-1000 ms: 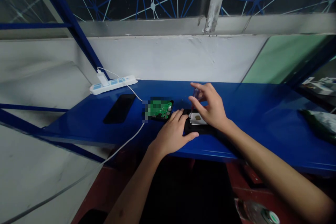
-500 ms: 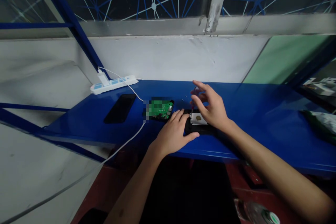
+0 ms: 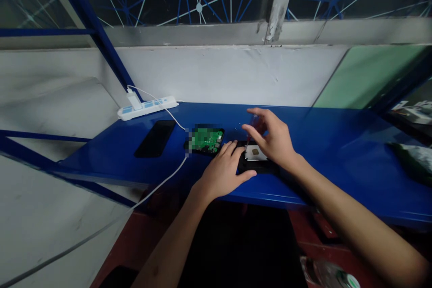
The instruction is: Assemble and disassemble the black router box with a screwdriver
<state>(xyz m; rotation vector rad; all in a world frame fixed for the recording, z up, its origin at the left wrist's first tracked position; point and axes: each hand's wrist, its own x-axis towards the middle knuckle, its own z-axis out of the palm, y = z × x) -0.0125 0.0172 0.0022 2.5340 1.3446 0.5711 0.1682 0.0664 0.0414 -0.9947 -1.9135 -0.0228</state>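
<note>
My right hand (image 3: 275,137) pinches a screwdriver (image 3: 251,127) with a reddish, see-through handle. It stands roughly upright, its tip at the left end of a silver plate (image 3: 255,153) with a small tan square. The plate lies in an open black casing (image 3: 248,167), partly covered by both hands. My left hand (image 3: 226,168) lies across the casing's left end, fingers stretched out and thumb spread along the near edge. Just left of it, a green circuit board (image 3: 209,138) sits in a black shell, partly blurred out. A few tiny bits, perhaps screws, lie behind the casing.
A black phone-like slab (image 3: 155,138) lies left on the blue table (image 3: 324,144). Behind it is a white power strip (image 3: 148,107) with a plugged-in charger. A cable (image 3: 162,185) hangs over the front edge. A plastic bottle (image 3: 332,273) is below right; a blue frame stands left.
My right hand has dipped slightly and its fingers have shifted on the screwdriver handle. My left hand and the casing stay in place.
</note>
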